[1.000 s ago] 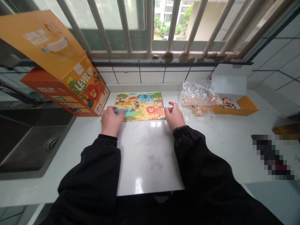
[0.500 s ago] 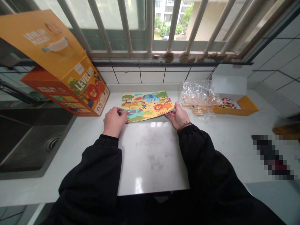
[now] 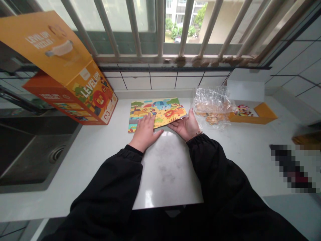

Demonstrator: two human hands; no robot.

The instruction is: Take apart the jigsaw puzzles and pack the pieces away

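Note:
A thin picture board [image 3: 165,108] printed with a lion, an elephant and trees lies on the counter near the wall. On its lower left part rests my left hand [image 3: 145,132], flat, with the thumb out to the side. My right hand [image 3: 185,125] is palm up at the right end of the board, its fingers under the front edge and the thumb beside the corner. That right end is slightly raised from the counter, held by this hand. The fingertips beneath it are partly hidden.
An orange puzzle box [image 3: 92,93] with its lid up stands at left, beside the sink [image 3: 30,154]. At right are a clear plastic bag [image 3: 213,100] with puzzle pieces and an open small orange box [image 3: 265,113]. A barred window [image 3: 160,30] is behind.
My left hand has let go of the board's left edge and moved right, onto its top. My right hand has turned more palm up and reaches further under the right end.

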